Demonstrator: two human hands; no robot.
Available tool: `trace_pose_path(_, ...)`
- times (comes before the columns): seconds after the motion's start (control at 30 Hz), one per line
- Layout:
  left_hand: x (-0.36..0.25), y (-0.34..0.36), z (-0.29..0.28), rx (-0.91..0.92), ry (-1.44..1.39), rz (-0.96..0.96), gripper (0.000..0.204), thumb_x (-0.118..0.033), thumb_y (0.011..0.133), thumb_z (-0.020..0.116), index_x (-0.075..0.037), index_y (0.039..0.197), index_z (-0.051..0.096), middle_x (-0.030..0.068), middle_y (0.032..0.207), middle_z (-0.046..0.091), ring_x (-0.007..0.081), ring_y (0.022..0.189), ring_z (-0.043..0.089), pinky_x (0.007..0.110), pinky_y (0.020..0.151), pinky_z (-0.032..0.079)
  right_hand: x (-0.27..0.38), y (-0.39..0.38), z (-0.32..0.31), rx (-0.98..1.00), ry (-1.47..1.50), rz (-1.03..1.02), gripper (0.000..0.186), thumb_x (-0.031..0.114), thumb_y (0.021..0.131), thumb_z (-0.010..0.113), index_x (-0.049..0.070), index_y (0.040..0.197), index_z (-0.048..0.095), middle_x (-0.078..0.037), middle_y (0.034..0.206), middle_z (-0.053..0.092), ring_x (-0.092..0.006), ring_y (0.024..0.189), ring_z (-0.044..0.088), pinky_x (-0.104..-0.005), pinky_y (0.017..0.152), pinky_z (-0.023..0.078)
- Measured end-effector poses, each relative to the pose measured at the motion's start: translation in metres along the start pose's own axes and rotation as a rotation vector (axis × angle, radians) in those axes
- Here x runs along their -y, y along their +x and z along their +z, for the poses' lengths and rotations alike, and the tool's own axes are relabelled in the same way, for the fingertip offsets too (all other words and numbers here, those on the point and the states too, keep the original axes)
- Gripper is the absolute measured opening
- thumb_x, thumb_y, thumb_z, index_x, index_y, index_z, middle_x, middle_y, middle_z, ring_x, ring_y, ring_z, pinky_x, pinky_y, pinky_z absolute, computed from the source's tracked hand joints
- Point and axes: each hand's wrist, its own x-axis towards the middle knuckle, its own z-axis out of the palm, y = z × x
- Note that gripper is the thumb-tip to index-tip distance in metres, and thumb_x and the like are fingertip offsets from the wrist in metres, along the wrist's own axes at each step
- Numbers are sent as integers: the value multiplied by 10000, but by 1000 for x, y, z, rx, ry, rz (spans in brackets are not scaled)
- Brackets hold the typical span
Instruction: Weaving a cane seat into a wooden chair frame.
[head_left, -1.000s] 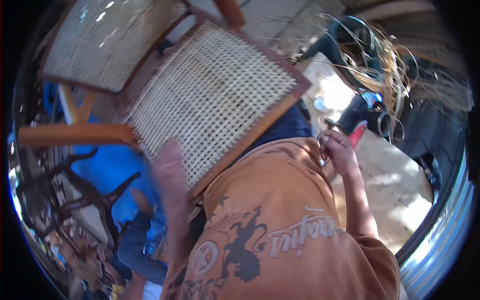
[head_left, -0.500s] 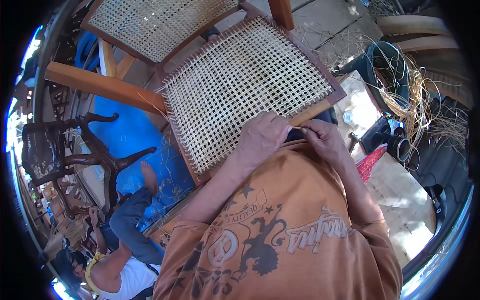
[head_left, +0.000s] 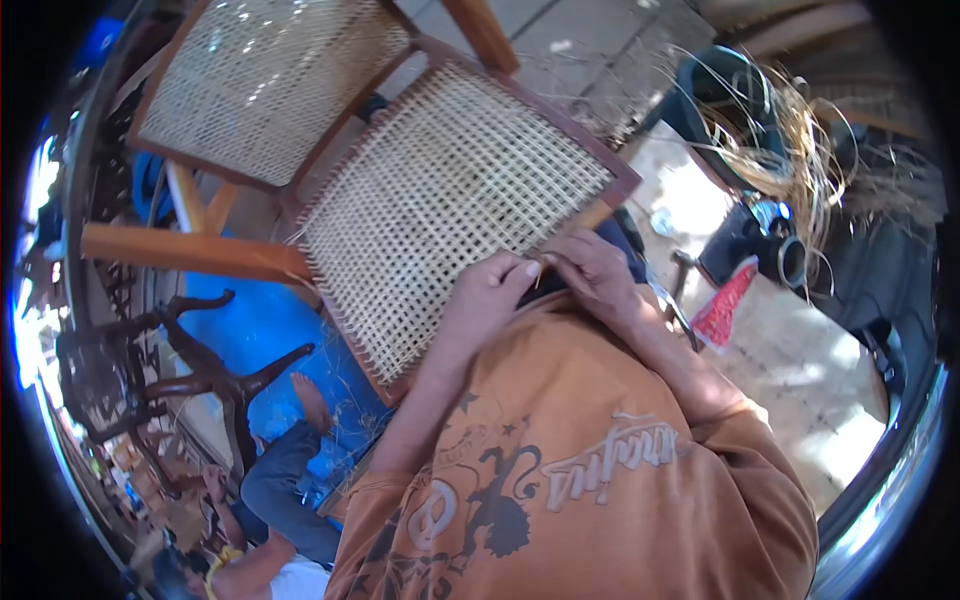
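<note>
A chair (head_left: 610, 165) with a woven cane seat (head_left: 450, 190) lies across my lap, loose strand ends along the seat's borders. My left hand (head_left: 490, 298) is at the seat's near edge, thumb and fingers closed on a thin cane strand (head_left: 537, 280). Beside it my right hand (head_left: 590, 270) pinches at the same strand, its fingers bent close to the wooden edge. The strand is small, and much of it is hidden by my fingers. Above the seat is the cane backrest (head_left: 260, 80) in its wooden frame.
A co-worker (head_left: 285, 490) sits at lower left near a dark carved wooden frame (head_left: 220, 370) and blue sheet (head_left: 250, 310). At right are a bucket with cane strands (head_left: 710, 80), a pale board (head_left: 820, 400), a hammer-like tool (head_left: 685, 270) and a red packet (head_left: 722, 315).
My right hand came in from the right to join my left at the seat's edge. Both then pinched the strand and shifted slightly. The view also swung a little.
</note>
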Motion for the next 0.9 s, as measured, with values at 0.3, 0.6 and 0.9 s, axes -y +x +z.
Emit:
trace_pose_path(0.3, -2, 14, 10, 161, -149, -54, 204, -189, 964, 553, -46, 837, 626, -41, 699, 552, 21, 603, 470, 171, 535, 382, -2, -7, -10, 197, 242, 157, 303, 199, 909, 620, 41, 1167, 601, -166, 1037, 651, -330, 945, 649, -376, 822, 520)
trace_pose_path(0.6, 6, 8, 15, 51, -21, 116, 180, -153, 970, 538, -9, 887, 607, 1, 729, 569, 57, 668, 514, 229, 597, 440, 7, -11, -8, 237, 412, 503, 415, 178, 858, 689, 32, 1232, 582, -157, 1078, 678, -230, 979, 667, -330, 869, 511)
trace_pose_path(0.9, 6, -3, -1, -188, 573, 731, 169, -211, 902, 635, -48, 861, 615, 124, 739, 547, 300, 678, 569, 386, 606, 477, 16, -10, -2, 294, 190, 449, 174, 120, 857, 666, 7, 988, 680, -152, 836, 693, -215, 739, 678, -329, 691, 524)
